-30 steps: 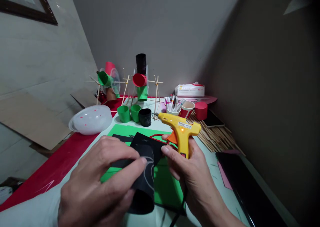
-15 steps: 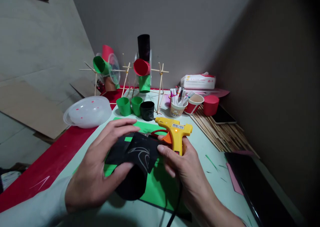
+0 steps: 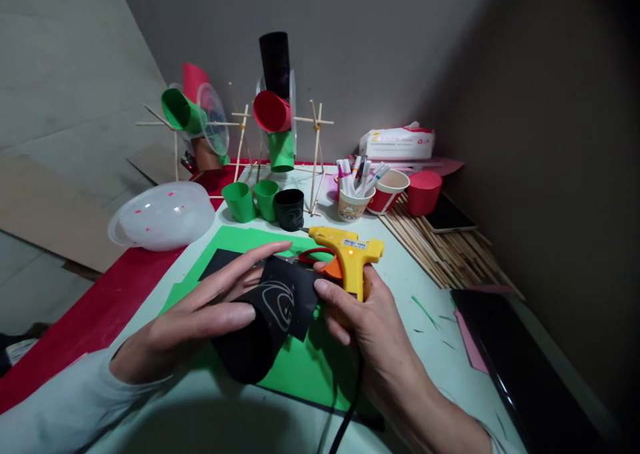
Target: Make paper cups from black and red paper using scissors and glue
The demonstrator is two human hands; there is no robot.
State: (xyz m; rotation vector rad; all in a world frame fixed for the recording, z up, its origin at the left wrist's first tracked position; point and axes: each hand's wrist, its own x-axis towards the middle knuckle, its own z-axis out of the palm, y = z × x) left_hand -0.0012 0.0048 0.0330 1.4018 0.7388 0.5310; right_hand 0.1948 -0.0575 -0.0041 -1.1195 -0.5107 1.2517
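My left hand (image 3: pixel 200 314) curls around a rolled black paper tube (image 3: pixel 280 311), its thumb on the near side and its other fingers behind. Pale swirl lines mark the tube, whose open end tilts toward me. In my right hand (image 3: pixel 367 327) is a yellow hot glue gun (image 3: pixel 355 254) with an orange trigger and a lit indicator. The gun points left, its nozzle over the table. My right thumb touches the free edge of the black paper. Red-handled scissors (image 3: pixel 313 254) lie behind, partly hidden. Green paper sheets (image 3: pixel 300 374) lie below the tube.
Two green cups (image 3: pixel 240 203) and a black cup (image 3: pixel 289 209) stand behind. Farther back are wheel-like models on stick frames (image 3: pixel 317 147). To the right are a cup of markers (image 3: pixel 354 206), sticks (image 3: pixel 435 254) and a black glossy object (image 3: pixel 520 374). A clear bowl (image 3: pixel 165 214) sits left.
My left thumb has come down onto the black paper tube, and the left hand has flattened around it. The tube has shifted slightly left. My right hand still holds the glue gun.
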